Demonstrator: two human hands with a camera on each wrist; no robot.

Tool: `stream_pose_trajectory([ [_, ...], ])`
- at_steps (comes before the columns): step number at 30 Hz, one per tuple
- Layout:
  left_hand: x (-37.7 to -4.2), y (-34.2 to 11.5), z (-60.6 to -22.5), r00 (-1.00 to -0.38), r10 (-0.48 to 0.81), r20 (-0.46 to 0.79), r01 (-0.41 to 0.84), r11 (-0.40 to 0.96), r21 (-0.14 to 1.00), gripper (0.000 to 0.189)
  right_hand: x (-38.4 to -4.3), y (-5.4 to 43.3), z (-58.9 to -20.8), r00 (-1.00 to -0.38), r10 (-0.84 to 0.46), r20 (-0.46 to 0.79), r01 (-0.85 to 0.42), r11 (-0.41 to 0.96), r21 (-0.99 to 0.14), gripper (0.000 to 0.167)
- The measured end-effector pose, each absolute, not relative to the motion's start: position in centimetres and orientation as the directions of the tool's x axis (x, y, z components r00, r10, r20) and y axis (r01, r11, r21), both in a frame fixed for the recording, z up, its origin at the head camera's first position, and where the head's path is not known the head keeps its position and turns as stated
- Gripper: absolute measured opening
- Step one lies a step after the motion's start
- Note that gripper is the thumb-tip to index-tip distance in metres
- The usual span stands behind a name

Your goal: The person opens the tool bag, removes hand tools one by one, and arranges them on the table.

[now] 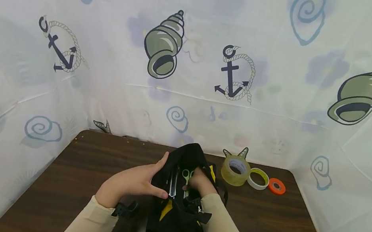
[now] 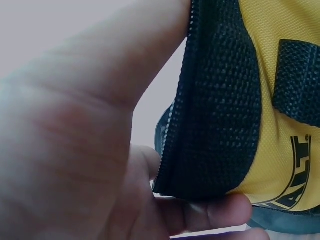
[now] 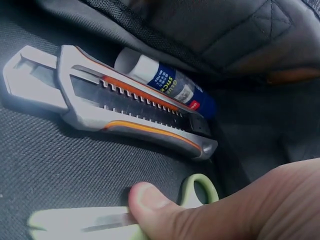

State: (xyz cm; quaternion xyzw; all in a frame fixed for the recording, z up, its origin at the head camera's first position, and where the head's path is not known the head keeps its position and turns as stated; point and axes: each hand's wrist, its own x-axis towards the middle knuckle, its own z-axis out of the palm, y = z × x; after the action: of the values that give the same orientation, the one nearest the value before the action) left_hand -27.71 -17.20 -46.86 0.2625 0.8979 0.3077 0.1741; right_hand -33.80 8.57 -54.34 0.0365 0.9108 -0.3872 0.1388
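A black and yellow tool bag (image 1: 176,227) stands on the table with its top unzipped. My left hand (image 1: 132,182) grips the left edge of its opening; in the left wrist view, fingers curl around the zippered rim (image 2: 215,115). Down inside the bag is my right hand (image 1: 200,182), holding green-handled scissors (image 3: 75,220) with the thumb across them; its other fingers are hidden below. Beside the scissors lie a grey and orange utility knife (image 3: 90,112) and a glue stick (image 3: 167,82) with a white cap, both on the bag's dark floor.
Right of the bag, a wide roll of clear tape (image 1: 225,174), a white and yellow tape roll (image 1: 251,183) and a small orange roll (image 1: 281,187) sit near the back of the brown table (image 1: 262,231). A patterned curtain (image 1: 192,121) hangs behind and at both sides.
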Motion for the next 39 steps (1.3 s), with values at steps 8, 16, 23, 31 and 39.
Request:
stream_pose_trajectory([
  [8, -27.9, -17.2, -47.1, -0.798, 0.584, -0.146, 0.368, 0.665, 0.650, 0.128, -33.8, 8.3, -54.4, -0.971, -0.018, -0.240, 0.172, 0.646, -0.744, 0.097],
  [16, -27.9, -17.2, -46.8, -0.803, 0.576, -0.154, 0.355, 0.669, 0.653, 0.129, -33.2, 7.9, -54.1, -0.969, -0.064, -0.240, 0.156, 0.595, -0.789, 0.047],
  [23, -28.1, -17.4, -47.1, -0.798, 0.580, -0.162, 0.349, 0.664, 0.661, 0.130, -31.9, 8.3, -50.4, -0.968, -0.135, -0.210, 0.109, 0.527, -0.843, 0.033],
  [31, -28.1, -17.2, -47.1, -0.805, 0.572, -0.156, 0.353, 0.673, 0.650, 0.133, -29.8, 9.0, -46.2, -0.980, -0.117, -0.161, 0.086, 0.482, -0.872, 0.029],
  [39, -27.9, -17.1, -47.3, -0.806, 0.572, -0.152, 0.357, 0.675, 0.645, 0.132, -28.1, 10.2, -44.6, -0.988, -0.124, -0.096, 0.031, 0.447, -0.894, 0.021],
])
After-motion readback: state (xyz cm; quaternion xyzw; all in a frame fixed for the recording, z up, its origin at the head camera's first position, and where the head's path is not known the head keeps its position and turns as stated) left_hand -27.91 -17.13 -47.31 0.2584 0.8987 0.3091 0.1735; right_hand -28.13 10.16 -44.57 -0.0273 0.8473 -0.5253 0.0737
